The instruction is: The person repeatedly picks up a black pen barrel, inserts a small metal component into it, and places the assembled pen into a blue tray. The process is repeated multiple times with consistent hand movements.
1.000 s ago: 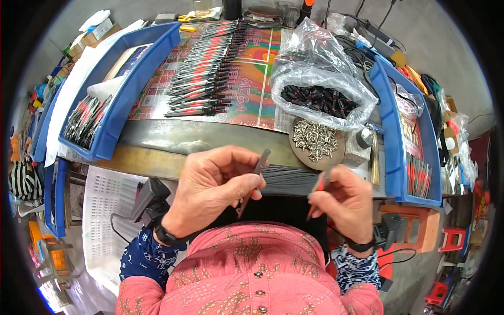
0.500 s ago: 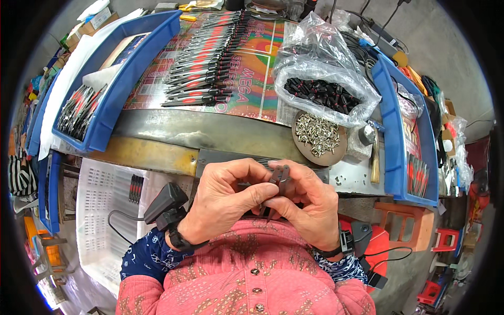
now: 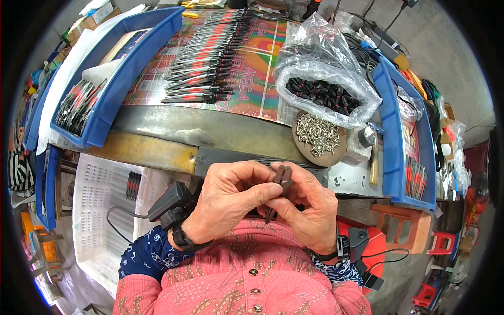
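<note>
Just above my lap, my left hand (image 3: pixel 228 202) and my right hand (image 3: pixel 307 210) meet, fingers closed in a pinch. Between them are slim dark metal pieces (image 3: pixel 284 175) with rounded upper ends, side by side; a pointed end shows below the fingers. Their exact kind and number are partly hidden by the fingertips. Beyond my hands, to the right, a round brown dish (image 3: pixel 338 154) carries many small silver rivet-like pins (image 3: pixel 318 134). Behind it, a clear plastic bag (image 3: pixel 370 107) lies open around many small black parts (image 3: pixel 323 94) with red marks.
A long row of slim black, red and silver tools (image 3: pixel 202 68) lies on a printed sheet (image 3: pixel 252 107). Blue trays (image 3: pixel 118 79) with similar tools stand left and right. A brush-like wooden handle (image 3: pixel 374 168) lies right. Below the bench are a white crate (image 3: pixel 94 231) and an orange stool (image 3: pixel 420 226).
The dark pieces have turned slightly in my fingers, their upper ends now closer together. Both hands stay pinched at nearly the same place; the view has shifted a little.
</note>
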`<move>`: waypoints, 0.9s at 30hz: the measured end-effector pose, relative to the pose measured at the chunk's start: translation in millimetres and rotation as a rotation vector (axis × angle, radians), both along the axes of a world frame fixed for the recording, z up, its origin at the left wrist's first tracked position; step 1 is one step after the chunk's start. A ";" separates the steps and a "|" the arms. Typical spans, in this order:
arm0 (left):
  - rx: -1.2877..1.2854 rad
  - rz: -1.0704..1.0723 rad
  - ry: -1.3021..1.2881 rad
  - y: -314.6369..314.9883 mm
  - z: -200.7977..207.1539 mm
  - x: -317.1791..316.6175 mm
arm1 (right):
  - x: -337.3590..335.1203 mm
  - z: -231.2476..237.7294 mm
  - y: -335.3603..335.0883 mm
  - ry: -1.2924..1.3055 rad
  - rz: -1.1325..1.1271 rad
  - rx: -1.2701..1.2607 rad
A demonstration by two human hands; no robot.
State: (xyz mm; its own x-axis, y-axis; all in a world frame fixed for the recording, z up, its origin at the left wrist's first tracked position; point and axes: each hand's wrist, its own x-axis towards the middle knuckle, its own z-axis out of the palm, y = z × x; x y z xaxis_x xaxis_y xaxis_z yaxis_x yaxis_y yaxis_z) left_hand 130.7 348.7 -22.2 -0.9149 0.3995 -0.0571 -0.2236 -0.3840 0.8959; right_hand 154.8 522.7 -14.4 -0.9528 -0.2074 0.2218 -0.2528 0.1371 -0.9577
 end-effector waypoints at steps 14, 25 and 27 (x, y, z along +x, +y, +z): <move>0.010 0.026 -0.020 3.8 -5.8 -2.1 | -1.8 0.4 4.1 -0.066 0.025 0.030; -0.010 0.021 -0.023 3.1 -7.8 -1.2 | 0.5 -0.6 5.1 -0.097 0.018 0.003; -0.001 0.021 -0.015 3.1 -7.9 -0.9 | 0.7 -0.9 5.5 -0.115 0.022 0.001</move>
